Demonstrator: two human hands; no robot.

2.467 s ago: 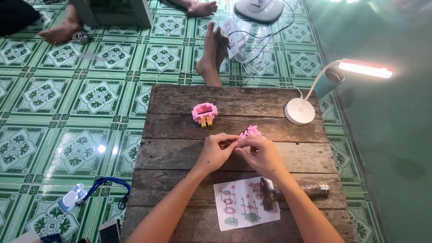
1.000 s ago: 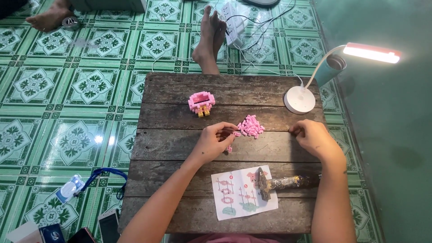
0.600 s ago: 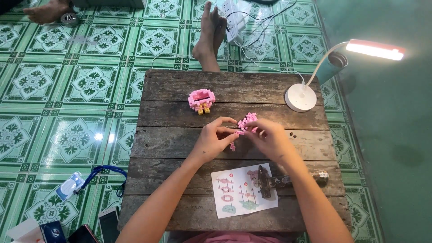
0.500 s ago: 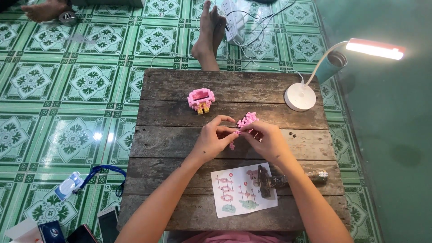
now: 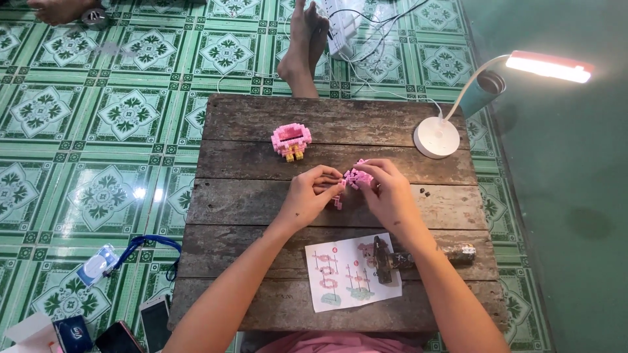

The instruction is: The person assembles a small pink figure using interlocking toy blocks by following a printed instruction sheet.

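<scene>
Fingertips of both hands meet over a small pink brick cluster (image 5: pixel 358 177) held just above the middle of the wooden surface (image 5: pixel 261 216). The left hand (image 5: pixel 313 196) is pinched nearly closed, thumb and forefinger on what looks like a tiny pink piece at the cluster's lower left edge; the right hand (image 5: pixel 386 189) cups the cluster from the right with fingers curled round it — a closed, steadying grip. By the look of it this is the fitting step: one small brick being pressed onto a half-built model. That calls for lining up the studs squarely and pressing gently, since the pieces are minute and a slip could scatter them.

The cluster is knobbly hard plastic, irregular in outline. A finished-looking pink block figure (image 5: pixel 291 140) with yellowish feet stands apart, nearer the far edge. Near the person lies a printed instruction sheet (image 5: pixel 340 274) with small pink diagrams, and across its right side rests a dark hammer-like tool (image 5: pixel 392 260) with a mottled handle. The planks are rough, weathered and grey-brown, with gaps between them. A white desk lamp (image 5: pixel 437 136) with a round base and bent neck — lit — sits at the far right corner. Below lies the glossy green patterned tile floor (image 5: pixel 98 131).
</scene>
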